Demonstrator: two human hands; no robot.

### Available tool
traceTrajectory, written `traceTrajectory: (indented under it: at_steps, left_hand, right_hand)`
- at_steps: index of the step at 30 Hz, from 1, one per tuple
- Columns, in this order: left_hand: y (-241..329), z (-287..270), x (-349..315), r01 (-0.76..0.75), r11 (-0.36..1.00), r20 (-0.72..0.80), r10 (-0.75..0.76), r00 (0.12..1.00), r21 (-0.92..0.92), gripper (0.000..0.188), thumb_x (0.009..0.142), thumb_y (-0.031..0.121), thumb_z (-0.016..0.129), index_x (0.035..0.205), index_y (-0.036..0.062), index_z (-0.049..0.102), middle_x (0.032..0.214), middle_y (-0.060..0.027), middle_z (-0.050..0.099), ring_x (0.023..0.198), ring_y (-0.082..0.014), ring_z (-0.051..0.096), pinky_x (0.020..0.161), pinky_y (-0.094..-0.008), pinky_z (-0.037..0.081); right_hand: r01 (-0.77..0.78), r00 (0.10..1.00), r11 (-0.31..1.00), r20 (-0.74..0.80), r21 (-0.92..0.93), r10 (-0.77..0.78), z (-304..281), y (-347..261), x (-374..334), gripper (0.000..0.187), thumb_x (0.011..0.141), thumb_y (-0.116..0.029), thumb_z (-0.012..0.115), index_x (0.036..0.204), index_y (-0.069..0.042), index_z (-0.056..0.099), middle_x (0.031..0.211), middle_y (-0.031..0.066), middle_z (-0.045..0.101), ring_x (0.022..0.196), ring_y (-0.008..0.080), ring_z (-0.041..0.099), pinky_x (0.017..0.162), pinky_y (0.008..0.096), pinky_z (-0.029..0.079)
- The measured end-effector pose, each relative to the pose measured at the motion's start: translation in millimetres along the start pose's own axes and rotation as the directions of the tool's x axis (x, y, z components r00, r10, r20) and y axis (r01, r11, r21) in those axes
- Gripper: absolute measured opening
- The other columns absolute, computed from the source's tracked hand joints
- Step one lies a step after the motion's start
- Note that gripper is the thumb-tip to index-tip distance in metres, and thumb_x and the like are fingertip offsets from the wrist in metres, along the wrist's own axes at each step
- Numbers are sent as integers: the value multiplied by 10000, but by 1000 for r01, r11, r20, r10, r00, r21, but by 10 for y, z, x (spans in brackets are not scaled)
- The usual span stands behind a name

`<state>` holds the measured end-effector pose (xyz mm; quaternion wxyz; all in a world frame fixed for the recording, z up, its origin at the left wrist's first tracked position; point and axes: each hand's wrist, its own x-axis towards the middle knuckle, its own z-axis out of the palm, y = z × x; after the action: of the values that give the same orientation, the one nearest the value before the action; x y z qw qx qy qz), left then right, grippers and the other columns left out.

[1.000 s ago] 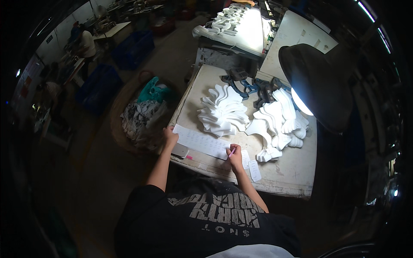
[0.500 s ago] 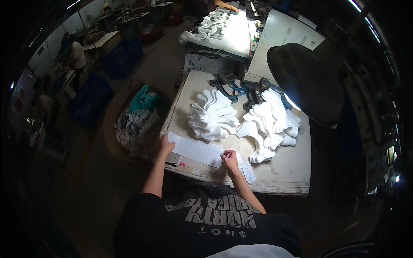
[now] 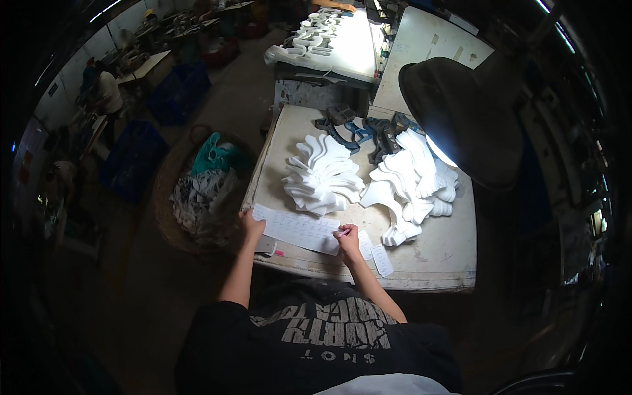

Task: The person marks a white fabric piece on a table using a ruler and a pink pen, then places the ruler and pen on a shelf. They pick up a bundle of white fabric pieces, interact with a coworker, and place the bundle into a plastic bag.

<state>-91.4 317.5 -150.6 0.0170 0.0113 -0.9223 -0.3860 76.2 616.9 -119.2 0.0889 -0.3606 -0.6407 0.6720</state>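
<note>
A long white sheet of paper [image 3: 296, 228] covered in handwriting lies along the near part of the worktable. Its left end is pinched in my left hand [image 3: 252, 227], thumb on top. At the opposite end my right hand [image 3: 349, 245] is closed round a thin pen [image 3: 342, 233], whose tip is too small to make out. Two small written slips [image 3: 382, 261] lie just right of that hand. Beyond the paper stand a fanned stack of white curved foam-like pieces [image 3: 322, 178] and a second, tumbled stack [image 3: 411, 178].
Dark clamp-like frames [image 3: 359, 131] lie behind the stacks. A black lamp shade [image 3: 454, 122] hangs low over the right side. Left of the table [image 3: 447, 263] stands a round basket [image 3: 164, 217] of scraps with a green bag. Another person's arm [image 3: 334, 5] reaches over the far table.
My right hand has shifted slightly left with the pen, showing more of the slip beside it. My left hand keeps its hold on the paper. The whole view has shifted a little.
</note>
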Motion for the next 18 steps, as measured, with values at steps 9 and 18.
traceTrajectory:
  at_steps: [9,18]
  left_hand:
    - [-69,-67,14,54,980,-47,-64,997,-191,548,690,14,801,1214,38,642,1178,-190,625,1159,-358,578,1041,-445,468]
    - [194,-618,151,-268,880,155,350,924,-392,348,827,-1,741,1162,81,695,1011,-73,669,995,-265,646,924,-362,515]
  right_hand:
    - [72,996,967,-61,243,-59,74,-108,-271,477,776,163,614,1146,-86,446,1074,87,577,896,150,546,774,263,481]
    - [488,847,860,-157,-147,-507,143,-320,-607,328,826,128,551,1068,-65,444,930,91,579,883,196,584,837,310,484]
